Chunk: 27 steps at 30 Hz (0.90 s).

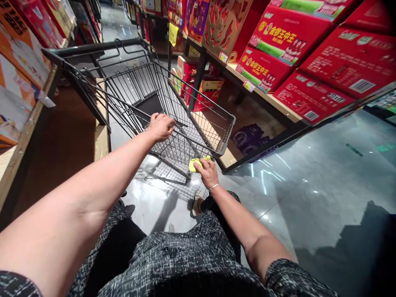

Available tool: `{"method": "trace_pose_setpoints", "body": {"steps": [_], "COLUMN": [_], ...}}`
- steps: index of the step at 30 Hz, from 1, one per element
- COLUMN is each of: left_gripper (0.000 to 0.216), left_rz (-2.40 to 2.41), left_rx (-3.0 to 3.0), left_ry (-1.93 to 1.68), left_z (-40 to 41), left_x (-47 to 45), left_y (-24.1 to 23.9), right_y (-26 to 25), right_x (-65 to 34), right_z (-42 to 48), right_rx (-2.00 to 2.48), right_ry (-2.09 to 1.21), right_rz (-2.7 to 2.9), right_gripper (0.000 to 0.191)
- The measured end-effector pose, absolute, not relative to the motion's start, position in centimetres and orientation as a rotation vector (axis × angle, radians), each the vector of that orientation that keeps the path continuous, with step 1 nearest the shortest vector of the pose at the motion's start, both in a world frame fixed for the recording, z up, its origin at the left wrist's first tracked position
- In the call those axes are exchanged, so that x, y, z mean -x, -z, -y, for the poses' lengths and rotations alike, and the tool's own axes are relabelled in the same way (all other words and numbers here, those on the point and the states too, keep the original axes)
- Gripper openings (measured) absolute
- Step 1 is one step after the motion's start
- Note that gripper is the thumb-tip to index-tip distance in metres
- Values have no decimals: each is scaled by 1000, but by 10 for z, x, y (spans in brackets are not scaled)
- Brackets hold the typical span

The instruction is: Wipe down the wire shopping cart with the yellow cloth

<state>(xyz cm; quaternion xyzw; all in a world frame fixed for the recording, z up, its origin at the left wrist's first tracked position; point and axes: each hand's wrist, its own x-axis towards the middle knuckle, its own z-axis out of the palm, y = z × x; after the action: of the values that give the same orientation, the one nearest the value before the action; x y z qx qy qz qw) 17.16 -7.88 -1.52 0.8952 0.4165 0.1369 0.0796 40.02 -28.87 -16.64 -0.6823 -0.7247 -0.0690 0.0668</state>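
Broadly, a glossy floor (309, 165) runs between a left shelf (29, 132) and a right shelf (269, 99). Across the space between them stands a wire shopping cart (147, 108), its handle bar (95, 46) at the far left and one basket corner pointing near right, close by the right shelf. The cart's near side rail (193, 141) gives its long axis, slanting from far left to near right across the person's front. Red boxes (284, 31) are stacked on the right shelf, with a purple pack (252, 138) lower down and nearer the floor.

The left hand (161, 127) is at the middle stretch of that rail, its fingers bent; whether its grip is wrapped around the rail or only rests there, I cannot tell. The right hand (208, 172) is lower and nearer the body, its grip pinched together on a yellow cloth (195, 165). From that grip the rail lies just beyond, on the far side; the right hand is nearer the basket's right corner, the left nearer the handle bar. Smallest is a thin bracelet (213, 187) around the right wrist.
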Motion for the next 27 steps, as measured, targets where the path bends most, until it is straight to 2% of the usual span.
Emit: {"method": "trace_pose_setpoints", "body": {"steps": [4, 9, 15, 19, 22, 27], "left_gripper": [49, 47, 41, 40, 38, 35], "left_rz": [-951, -874, -892, -900, -911, -893], "left_rx": [-2700, -2720, -2671, -2672, -2666, -2677], "left_ry": [-296, -317, -318, -325, -335, -383], "left_z": [119, 129, 119, 123, 130, 140], "left_x": [-199, -210, -210, -209, -206, -193], "left_y": [22, 40, 42, 41, 40, 42], "right_y": [214, 220, 147, 84, 62, 60], "right_x": [-388, -401, -449, -460, -438, -363], "right_z": [302, 306, 310, 309, 301, 284], "right_rx": [2328, 2366, 2094, 1867, 1836, 1885], "right_ry": [-166, -152, 246, 568, 539, 336], "right_rz": [2186, 2105, 1764, 1488, 1552, 1997], "right_gripper": [40, 41, 54, 51, 54, 56]}}
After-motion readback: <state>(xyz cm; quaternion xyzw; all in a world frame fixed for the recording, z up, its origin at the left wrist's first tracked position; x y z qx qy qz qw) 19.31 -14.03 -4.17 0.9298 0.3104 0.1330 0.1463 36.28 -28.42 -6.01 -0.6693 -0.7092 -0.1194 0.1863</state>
